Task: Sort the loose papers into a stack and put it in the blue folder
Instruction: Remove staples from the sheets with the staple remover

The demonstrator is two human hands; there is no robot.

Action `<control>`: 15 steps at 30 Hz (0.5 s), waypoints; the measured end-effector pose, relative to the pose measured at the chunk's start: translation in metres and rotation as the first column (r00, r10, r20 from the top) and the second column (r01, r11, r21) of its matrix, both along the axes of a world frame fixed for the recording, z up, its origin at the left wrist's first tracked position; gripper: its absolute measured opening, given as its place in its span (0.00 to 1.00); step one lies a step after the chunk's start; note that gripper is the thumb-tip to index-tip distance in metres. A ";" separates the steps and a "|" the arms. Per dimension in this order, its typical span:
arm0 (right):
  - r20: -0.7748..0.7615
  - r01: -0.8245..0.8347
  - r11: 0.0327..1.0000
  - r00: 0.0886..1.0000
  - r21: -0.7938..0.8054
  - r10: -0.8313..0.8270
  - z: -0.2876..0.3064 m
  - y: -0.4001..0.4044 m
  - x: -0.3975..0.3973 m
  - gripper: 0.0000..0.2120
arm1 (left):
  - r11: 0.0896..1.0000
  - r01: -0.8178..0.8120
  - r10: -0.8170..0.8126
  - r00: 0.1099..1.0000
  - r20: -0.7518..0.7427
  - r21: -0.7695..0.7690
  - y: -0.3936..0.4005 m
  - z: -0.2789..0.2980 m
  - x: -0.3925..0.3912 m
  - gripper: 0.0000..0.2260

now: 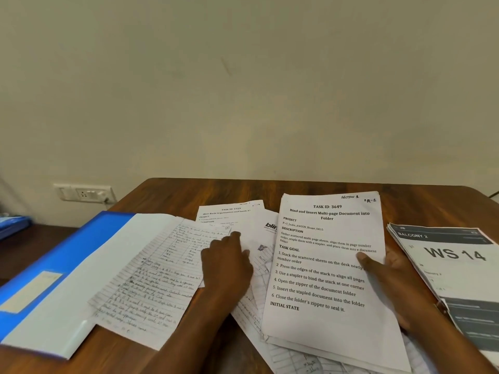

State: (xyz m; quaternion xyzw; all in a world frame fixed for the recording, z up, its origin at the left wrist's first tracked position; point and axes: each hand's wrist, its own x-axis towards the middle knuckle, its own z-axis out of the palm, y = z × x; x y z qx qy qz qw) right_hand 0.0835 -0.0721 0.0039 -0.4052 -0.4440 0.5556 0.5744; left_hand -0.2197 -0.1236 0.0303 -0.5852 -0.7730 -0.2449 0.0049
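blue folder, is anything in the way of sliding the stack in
Partly. The handwritten lined sheet lies loose across the open blue folder's white inner face, and the left hand rests between it and the stack that the right hand grips.

Your blue folder (62, 255): open flat at nine o'clock. Your loose papers (324, 265): overlapping, printed and handwritten, centre to three o'clock.

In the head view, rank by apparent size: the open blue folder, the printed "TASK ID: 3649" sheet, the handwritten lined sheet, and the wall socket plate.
1. Open blue folder
2. Printed white "TASK ID: 3649" sheet; it sits nearer the camera, so this is apparent size only
3. Handwritten lined sheet, partly covered by the left hand
4. White wall socket plate, clearly smallest
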 end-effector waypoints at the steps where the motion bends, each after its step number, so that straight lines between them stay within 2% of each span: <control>1: 0.008 -0.013 1.000 1.000 0.011 0.013 -0.002 0.001 0.000 0.26 | 0.999 -0.036 0.036 0.999 -0.007 -0.023 0.001 -0.001 -0.006 0.24; 6: -0.008 -0.039 0.999 0.999 0.014 0.039 -0.007 0.003 0.003 0.31 | 0.980 -0.136 0.131 0.991 -0.039 -0.143 0.008 -0.011 -0.026 0.37; 9: -0.007 -0.026 0.999 1.000 0.023 0.026 -0.009 0.006 0.003 0.18 | 0.974 -0.146 0.136 0.988 -0.073 -0.172 0.010 -0.014 -0.029 0.41; 10: 0.007 -0.020 1.000 1.000 0.023 0.020 -0.009 0.006 0.003 0.18 | 0.974 -0.148 0.137 0.988 -0.075 -0.171 0.010 -0.015 -0.029 0.42; 15: 0.017 -0.010 0.999 1.000 0.037 0.010 -0.005 0.003 0.000 0.34 | 0.974 -0.165 0.157 0.986 -0.063 -0.152 0.010 -0.013 -0.030 0.46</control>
